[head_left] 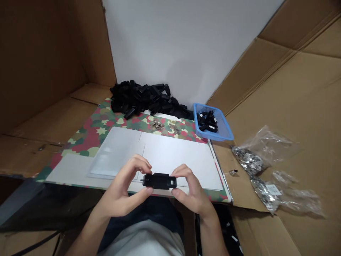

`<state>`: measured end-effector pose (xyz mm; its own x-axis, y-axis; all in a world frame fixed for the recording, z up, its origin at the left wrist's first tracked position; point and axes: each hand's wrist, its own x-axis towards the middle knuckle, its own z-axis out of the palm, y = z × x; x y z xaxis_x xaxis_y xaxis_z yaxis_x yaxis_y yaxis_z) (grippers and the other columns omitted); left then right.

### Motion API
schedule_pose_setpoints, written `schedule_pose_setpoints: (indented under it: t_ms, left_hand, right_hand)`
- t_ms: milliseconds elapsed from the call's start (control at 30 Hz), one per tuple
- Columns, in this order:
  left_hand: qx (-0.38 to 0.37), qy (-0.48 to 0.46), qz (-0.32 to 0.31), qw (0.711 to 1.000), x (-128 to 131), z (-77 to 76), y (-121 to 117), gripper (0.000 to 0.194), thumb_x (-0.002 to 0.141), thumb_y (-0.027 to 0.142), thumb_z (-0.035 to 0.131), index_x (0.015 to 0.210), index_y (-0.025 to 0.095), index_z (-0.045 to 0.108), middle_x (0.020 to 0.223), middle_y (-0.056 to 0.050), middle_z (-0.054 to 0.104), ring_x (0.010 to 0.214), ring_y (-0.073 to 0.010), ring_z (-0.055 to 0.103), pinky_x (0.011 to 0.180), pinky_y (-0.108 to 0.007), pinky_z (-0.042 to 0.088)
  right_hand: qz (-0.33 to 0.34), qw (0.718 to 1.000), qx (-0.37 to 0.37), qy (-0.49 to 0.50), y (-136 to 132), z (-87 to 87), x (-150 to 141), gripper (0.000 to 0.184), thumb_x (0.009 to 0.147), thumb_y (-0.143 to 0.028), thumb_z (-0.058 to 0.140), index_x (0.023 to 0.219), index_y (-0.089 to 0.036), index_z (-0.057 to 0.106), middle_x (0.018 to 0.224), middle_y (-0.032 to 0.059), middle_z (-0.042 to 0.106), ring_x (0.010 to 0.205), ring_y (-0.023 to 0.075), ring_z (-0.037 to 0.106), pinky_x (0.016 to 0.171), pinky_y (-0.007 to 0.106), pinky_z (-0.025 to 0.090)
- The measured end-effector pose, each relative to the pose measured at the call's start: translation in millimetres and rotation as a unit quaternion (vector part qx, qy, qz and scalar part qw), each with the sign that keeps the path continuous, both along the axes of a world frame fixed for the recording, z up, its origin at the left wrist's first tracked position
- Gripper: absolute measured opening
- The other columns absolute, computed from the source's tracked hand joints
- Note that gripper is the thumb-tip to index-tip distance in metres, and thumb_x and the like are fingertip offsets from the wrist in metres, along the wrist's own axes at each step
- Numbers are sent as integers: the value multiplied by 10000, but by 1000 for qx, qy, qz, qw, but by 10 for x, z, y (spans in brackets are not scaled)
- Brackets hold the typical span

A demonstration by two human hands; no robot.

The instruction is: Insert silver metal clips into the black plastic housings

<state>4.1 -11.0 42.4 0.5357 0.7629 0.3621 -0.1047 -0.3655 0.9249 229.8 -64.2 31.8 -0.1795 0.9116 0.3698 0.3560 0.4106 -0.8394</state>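
My left hand (125, 185) and my right hand (191, 190) hold a black plastic part (159, 181) between fingers and thumbs, one hand at each end. It is a small oblong housing, and a thin metal pin (141, 180) sticks out of its left end. Both hands are just above white sheets (176, 160) lying on a camouflage-patterned mat (92, 133). Two small heaps of tiny metal pieces (157, 125) lie on the mat beyond the sheets, out of reach of my fingers.
A large heap of black plastic parts (138, 97) lies at the far edge of the mat. To its right, a blue mesh basket (198, 121) holds more of them. Plastic bags of metal pieces (249, 160) lie on cardboard at the right. Cardboard and a white wall surround the mat.
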Motion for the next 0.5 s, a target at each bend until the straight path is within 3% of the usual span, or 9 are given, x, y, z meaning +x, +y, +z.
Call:
schedule_pose_setpoints:
  t_ms: [167, 233, 367, 500]
  left_hand:
    - [-4, 4, 0, 1000, -34, 22, 21, 257, 840, 119, 595, 1042, 237, 488, 982, -54, 477, 929, -205, 485, 787, -307, 415]
    - [2, 33, -13, 999, -17, 35, 20, 255, 836, 114, 591, 1038, 236, 495, 966, -51, 486, 898, -201, 495, 785, -315, 417]
    - [-4, 26, -35, 999, 46, -21, 17, 247, 843, 135, 601, 1043, 239, 500, 957, -54, 497, 884, -203, 496, 790, -329, 426]
    - [-28, 4, -48, 998, 64, -94, 21, 266, 854, 149, 588, 1077, 248, 482, 983, -51, 480, 902, -196, 490, 803, -318, 427]
  right_hand:
    - [39, 997, -59, -23, 17, -67, 108, 166, 962, -368, 479, 1089, -263, 483, 982, 44, 526, 891, 194, 543, 799, 348, 471]
    - [46, 996, -76, -20, 15, -115, 65, 258, 973, -475, 433, 1091, -253, 491, 973, 47, 527, 882, 192, 544, 793, 344, 471]
    - [68, 995, -69, -33, 3, -181, -125, 525, 845, -709, 480, 1081, -240, 480, 973, 53, 528, 892, 214, 551, 779, 358, 473]
    - [15, 999, -21, -29, -6, -108, -206, 363, 900, -591, 497, 1010, -246, 511, 878, 31, 546, 835, 212, 554, 745, 356, 452]
